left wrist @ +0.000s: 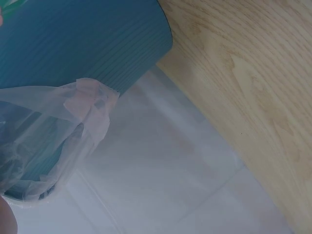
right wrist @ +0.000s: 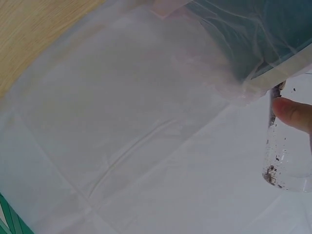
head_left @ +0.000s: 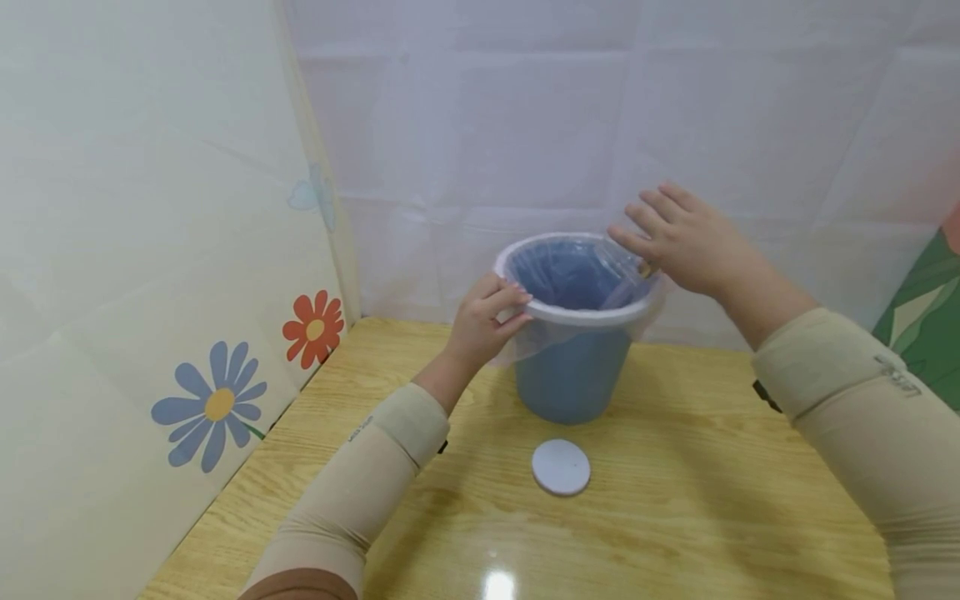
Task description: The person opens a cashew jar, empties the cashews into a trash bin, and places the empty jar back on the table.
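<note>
A blue trash bin (head_left: 572,379) with a white rim stands on the table, lined with a thin clear plastic bag (left wrist: 92,105) folded over its edge. My left hand (head_left: 483,321) grips the near left part of the rim, thumb outside. Above the bin's right side, my right hand (head_left: 678,242) holds a clear glass (right wrist: 287,163), tipped with its mouth towards the bin. Dark wet-looking bits cling to the glass wall and base in the right wrist view, where the thumb (right wrist: 292,114) presses on its side. The bin's bottom is hidden.
On the wood-grain table (head_left: 660,500), a round white disc (head_left: 561,467) lies flat in front of the bin. A white sheet (head_left: 480,125) hangs close behind it, and a flower-printed sheet (head_left: 217,250) stands along the left edge.
</note>
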{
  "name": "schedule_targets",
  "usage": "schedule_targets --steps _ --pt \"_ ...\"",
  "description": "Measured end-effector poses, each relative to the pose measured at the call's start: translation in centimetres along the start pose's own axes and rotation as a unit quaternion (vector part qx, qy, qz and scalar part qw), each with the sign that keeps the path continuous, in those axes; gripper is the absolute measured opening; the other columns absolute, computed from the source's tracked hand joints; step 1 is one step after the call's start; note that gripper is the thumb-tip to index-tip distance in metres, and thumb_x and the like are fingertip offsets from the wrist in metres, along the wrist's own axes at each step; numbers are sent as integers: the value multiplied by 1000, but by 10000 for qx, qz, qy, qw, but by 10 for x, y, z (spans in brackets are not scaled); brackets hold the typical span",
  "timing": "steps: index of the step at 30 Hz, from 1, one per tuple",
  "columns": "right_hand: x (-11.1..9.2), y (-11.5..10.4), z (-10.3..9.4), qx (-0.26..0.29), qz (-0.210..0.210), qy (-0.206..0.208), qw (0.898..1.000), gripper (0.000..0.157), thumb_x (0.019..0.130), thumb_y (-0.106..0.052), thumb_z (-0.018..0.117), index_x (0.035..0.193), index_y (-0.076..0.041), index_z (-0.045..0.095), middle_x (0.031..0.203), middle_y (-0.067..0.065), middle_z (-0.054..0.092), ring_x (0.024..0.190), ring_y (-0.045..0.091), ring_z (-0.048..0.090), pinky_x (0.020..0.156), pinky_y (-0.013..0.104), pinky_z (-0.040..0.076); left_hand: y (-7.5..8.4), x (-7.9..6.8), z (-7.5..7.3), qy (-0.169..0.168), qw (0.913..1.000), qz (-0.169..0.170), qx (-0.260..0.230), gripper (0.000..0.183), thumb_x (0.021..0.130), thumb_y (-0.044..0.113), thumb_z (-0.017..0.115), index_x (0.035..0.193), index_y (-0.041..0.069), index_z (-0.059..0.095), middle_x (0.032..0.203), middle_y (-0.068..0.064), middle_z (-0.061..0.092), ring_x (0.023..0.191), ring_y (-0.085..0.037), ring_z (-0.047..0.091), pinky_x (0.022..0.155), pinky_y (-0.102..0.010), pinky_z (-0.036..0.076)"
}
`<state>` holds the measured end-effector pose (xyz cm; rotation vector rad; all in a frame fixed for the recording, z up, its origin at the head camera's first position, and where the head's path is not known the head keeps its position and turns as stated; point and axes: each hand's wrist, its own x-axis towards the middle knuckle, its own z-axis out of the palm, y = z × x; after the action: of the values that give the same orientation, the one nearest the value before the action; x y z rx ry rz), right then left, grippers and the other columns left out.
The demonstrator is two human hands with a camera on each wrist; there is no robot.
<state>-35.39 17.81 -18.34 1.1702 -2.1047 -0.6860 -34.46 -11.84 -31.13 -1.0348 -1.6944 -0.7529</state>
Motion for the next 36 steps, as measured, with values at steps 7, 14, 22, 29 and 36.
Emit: schedule_targets --steps 7,14,22,29,36 --pt "0 0 0 -59 12 21 10000 69 75 -9 71 137 -11 40 133 22 40 125 42 31 110 49 12 0 1 0 42 10000 62 -11 24 66 11 79 86 3 70 84 -11 58 81 -24 55 78 -32 47" --pt "1 -1 0 -128 -5 -102 9999 69 77 -9 70 138 -11 39 135 23 38 126 42 30 110 49 11 -1 1 0 52 10000 71 -20 22 67 9 79 86 2 69 84 -12 58 81 -24 56 78 -32 47" --pt "2 0 2 -104 -9 68 9999 67 76 -7 70 136 -11 40 134 22 40 125 41 31 109 50 14 -1 2 -1 31 10000 79 -15 22 67 9 79 86 2 69 84 -12 58 81 -24 56 77 -32 48" --pt "3 1 3 -43 -65 238 9997 68 73 -3 71 135 -12 43 132 22 41 124 41 32 110 48 13 0 2 -1 -4 10000 50 35 23 67 10 79 85 2 70 83 -11 58 80 -23 56 77 -31 48" --pt "2 3 4 -68 -63 223 9997 66 75 -9 72 134 -11 43 132 23 41 125 41 31 110 49 13 -2 2 -1 -11 9999 91 45 21 68 10 78 86 3 70 83 -10 58 81 -23 57 78 -30 48"
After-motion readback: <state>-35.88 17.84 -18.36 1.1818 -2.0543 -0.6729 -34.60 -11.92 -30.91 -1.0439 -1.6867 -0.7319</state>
